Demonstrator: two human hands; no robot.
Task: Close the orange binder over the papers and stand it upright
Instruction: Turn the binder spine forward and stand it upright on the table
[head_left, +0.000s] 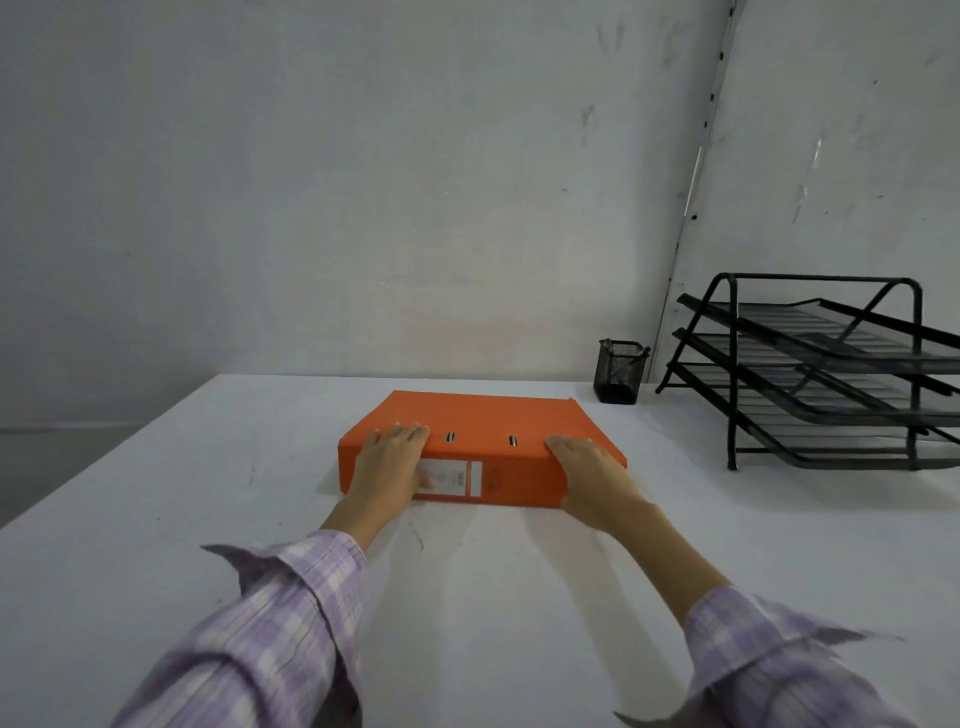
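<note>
The orange binder (483, 423) lies flat and closed on the white table (156, 519), its spine with a white label facing me. No papers show. My left hand (389, 460) grips the spine's left end, fingers over the top cover and thumb on the label. Over the spine's right corner wraps my right hand (592, 475), fingers resting on the cover.
A black mesh pen cup (620, 371) stands behind the binder at the back right by the wall. A black three-tier wire paper tray (831, 374) fills the right side of the table. The table's left edge runs diagonally at far left.
</note>
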